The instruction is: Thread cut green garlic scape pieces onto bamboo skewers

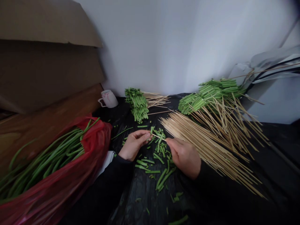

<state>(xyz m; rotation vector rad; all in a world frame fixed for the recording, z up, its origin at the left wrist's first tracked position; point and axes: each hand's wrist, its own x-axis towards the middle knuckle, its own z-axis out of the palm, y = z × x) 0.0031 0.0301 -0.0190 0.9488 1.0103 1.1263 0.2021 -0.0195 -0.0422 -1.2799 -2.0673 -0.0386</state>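
Note:
Between my hands a thin bamboo skewer runs slantwise, its tip at a short piece of green bean. My left hand pinches that bean piece between thumb and fingers. My right hand is closed around the skewer, whose rear end is hidden in the palm. Cut green bean pieces lie scattered beneath and between both hands. Just right of my right hand spreads a pile of bare bamboo skewers.
Bean-loaded skewers form a small stack at the back and a larger heap at back right. Long beans fill a red plastic bag at left. A white mug stands near the wall, beside a cardboard box. Black plastic sheeting covers the surface.

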